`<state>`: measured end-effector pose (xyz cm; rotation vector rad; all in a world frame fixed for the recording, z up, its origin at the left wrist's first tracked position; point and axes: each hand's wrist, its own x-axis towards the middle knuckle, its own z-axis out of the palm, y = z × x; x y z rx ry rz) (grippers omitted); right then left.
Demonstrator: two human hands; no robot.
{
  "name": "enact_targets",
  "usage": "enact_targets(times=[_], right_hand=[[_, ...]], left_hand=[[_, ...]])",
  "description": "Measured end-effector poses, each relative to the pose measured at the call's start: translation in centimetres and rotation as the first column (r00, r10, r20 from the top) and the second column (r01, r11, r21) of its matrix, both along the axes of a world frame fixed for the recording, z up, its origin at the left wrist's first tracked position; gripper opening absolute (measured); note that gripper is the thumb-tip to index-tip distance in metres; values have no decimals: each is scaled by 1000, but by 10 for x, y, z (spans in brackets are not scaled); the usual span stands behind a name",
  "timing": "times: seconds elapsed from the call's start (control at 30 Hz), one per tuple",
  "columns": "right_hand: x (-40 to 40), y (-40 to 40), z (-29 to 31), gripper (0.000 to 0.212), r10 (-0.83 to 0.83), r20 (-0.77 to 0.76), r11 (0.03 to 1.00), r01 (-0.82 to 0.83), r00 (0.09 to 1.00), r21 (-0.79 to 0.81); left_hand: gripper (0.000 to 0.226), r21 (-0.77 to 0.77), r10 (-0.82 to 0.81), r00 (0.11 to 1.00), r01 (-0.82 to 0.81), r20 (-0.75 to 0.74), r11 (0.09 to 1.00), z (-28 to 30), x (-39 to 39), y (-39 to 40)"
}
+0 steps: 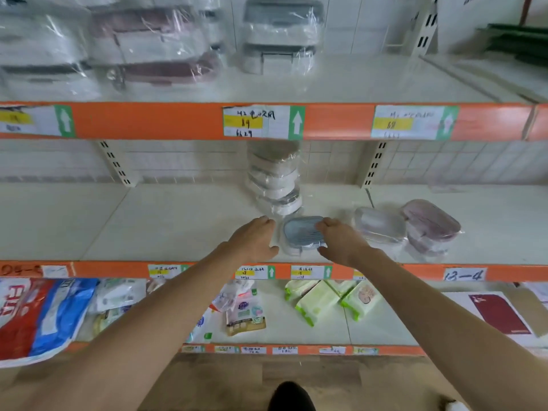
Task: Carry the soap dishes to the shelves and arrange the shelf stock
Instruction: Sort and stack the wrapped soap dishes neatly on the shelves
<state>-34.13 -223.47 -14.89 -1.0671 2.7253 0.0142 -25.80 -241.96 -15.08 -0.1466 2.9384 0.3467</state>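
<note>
- Both bare arms reach forward to the middle cream-coloured metal shelf [166, 229] with its orange front strip.
- A grey-blue, rounded-rectangular plastic soap dish in clear wrap [301, 234] lies flat on that shelf near the front edge, between the two hands.
- The right hand [341, 243] holds the dish's right side, fingers curled over its top rim and thumb at its near edge.
- The left hand [255, 240] rests on the shelf just beside the dish's left side, fingers loosely bent; I cannot tell whether it touches the wrap.
- Directly behind the dish stands a leaning stack of wrapped white and grey soap dishes [275, 182].
- To the right lie a clear-wrapped pale soap dish [378, 225] and, beyond it, a stack of pinkish-mauve wrapped dishes [431, 225].
- The shelf above holds more wrapped boxes [281, 34]; the one below holds green wipe packs [318, 302].
</note>
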Motion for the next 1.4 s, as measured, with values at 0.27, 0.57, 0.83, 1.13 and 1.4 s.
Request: enact_targets(times=[0.27, 0.57, 0.83, 1.13, 1.4], right_hand=[[-47, 33, -13, 78, -140, -130, 990, 141, 982, -4], [-74, 90, -27, 106, -307, -85, 946, 313, 948, 80], [-1, 80, 27, 82, -346, 84, 935, 350, 935, -50], [112, 95, 172, 79, -274, 141, 945, 294, 951, -144], [113, 90, 297, 92, -230, 53, 941, 235, 972, -243]], left_hand=[[86, -19, -190, 977, 189, -98, 982, -43, -57, 33], [99, -213, -150, 988, 153, 33, 965, -65, -99, 52], [87, -2, -210, 978, 210, 1, 978, 3, -18, 33], [95, 125, -210, 978, 210, -12, 970, 172, 101, 18], [90, 76, -166, 959, 188, -230, 979, 302, 109, 9]])
